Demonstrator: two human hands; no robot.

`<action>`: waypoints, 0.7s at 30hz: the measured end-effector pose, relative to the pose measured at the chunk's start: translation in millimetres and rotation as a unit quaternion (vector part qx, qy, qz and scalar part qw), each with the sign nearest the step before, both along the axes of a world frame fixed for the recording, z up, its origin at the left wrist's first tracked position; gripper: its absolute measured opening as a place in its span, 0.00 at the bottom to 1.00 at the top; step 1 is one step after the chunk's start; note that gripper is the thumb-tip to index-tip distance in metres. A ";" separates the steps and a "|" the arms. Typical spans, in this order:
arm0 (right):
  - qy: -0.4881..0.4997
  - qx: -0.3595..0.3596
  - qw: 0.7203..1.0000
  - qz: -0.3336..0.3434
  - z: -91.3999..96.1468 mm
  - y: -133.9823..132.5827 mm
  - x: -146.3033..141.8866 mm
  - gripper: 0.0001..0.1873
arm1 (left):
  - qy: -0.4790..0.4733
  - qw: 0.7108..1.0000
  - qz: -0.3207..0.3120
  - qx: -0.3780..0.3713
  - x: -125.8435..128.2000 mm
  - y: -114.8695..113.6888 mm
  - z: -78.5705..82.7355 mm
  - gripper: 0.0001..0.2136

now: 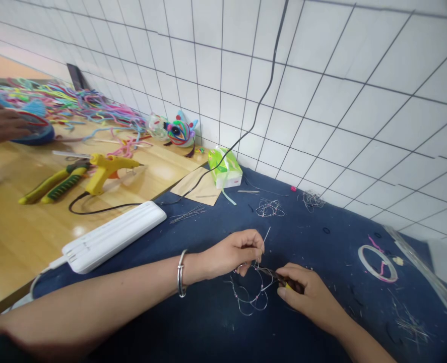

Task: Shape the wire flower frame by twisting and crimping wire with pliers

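Pinched in the fingers of my left hand (242,249) is a thin wire form (251,301), bent into several loops with small pinkish beads along it. A straight wire end sticks up above the thumb. My right hand (302,290) is closed around pliers (291,285) with a bit of yellow on the handle. Their dark jaws point left and reach the loops just beside my left fingers. Whether the jaws bite on the wire I cannot tell. A silver bangle (181,275) circles my left wrist.
On the blue cloth lie wire tangles (270,207), wire scraps (412,322), a white ring (377,263) and a tissue pack (225,169). A white power strip (113,237), yellow glue gun (108,171) and green-yellow pliers (57,186) sit left. Another person's hand (0,123) is at far left.
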State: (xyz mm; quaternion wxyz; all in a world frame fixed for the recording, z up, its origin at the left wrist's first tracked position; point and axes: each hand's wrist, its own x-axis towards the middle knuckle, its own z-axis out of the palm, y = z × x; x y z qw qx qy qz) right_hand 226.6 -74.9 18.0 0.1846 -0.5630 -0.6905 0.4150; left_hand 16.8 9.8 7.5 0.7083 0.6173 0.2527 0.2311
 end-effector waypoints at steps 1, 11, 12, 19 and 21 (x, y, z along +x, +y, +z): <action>0.003 -0.001 1.000 0.000 -0.4 -0.2 0.0 0.07 | -0.003 1.000 -0.001 0.000 0.0 -0.1 -0.1 0.05; 0.012 -0.010 1.000 0.000 1.3 -0.7 -0.3 0.07 | 0.000 0.999 -0.031 0.030 -0.7 0.6 1.2 0.05; 0.010 -0.012 1.000 0.000 2.3 -0.8 -0.9 0.07 | 0.002 0.999 -0.031 0.036 -0.5 0.5 1.2 0.05; -0.008 0.000 1.000 0.001 1.6 -0.8 -3.0 0.08 | 0.030 0.995 -0.026 0.089 -0.1 -1.3 2.1 0.04; -0.015 0.004 1.000 -0.001 0.6 -0.7 -3.3 0.07 | 0.039 0.994 -0.020 0.105 0.0 -1.9 1.9 0.04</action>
